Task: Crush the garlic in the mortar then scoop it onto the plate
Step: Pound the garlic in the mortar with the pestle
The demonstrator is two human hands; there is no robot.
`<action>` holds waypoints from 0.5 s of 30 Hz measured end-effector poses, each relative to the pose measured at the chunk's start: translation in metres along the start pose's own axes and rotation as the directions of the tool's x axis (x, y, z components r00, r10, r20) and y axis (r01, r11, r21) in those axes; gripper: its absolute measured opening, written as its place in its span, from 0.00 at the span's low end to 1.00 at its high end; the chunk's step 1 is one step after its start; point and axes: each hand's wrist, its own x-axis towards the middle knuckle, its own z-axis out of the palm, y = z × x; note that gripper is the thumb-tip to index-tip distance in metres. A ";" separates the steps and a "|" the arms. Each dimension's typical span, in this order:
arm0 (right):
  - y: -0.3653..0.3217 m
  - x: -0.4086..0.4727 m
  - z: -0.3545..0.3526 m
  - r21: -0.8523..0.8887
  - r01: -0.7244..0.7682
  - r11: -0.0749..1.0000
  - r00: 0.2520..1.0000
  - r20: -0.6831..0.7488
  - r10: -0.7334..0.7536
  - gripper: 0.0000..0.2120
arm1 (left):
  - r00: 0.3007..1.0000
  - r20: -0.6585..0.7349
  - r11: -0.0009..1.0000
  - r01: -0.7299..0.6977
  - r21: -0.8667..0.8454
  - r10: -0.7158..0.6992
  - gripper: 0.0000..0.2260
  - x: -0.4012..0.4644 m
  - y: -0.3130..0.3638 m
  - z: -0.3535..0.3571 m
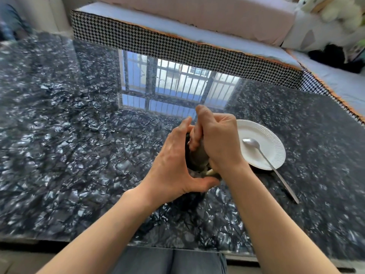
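The left hand point(173, 165) cups the dark mortar point(190, 155), fingers curled round its wall, likely to keep it from sliding on the glossy worktop point(79, 135). The right hand point(215, 141) has a closed fist grip on the pestle point(199, 153), driving it down onto pale garlic point(209, 172) inside. Just beside, to the right, the paper plate point(276, 155) carries the spoon point(250, 144), ready for scooping.

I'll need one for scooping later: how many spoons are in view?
1. The spoon lies with its bowl on the white plate, handle trailing onto the table. None other shows.
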 end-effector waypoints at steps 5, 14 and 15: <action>-0.016 0.013 -0.014 0.136 0.045 0.990 0.998 -0.043 -0.040 0.31 | 1.000 -0.007 1.000 -0.014 0.019 0.014 0.53 0.000 0.001 0.000; -0.013 0.006 -0.007 0.107 -0.037 0.994 0.999 0.019 0.035 0.31 | 1.000 -0.002 1.000 0.008 -0.016 -0.008 0.53 0.000 0.001 0.000; -0.021 0.007 -0.012 0.137 -0.027 0.990 1.000 0.019 0.024 0.31 | 1.000 -0.002 1.000 0.009 -0.014 -0.009 0.53 0.000 0.001 0.000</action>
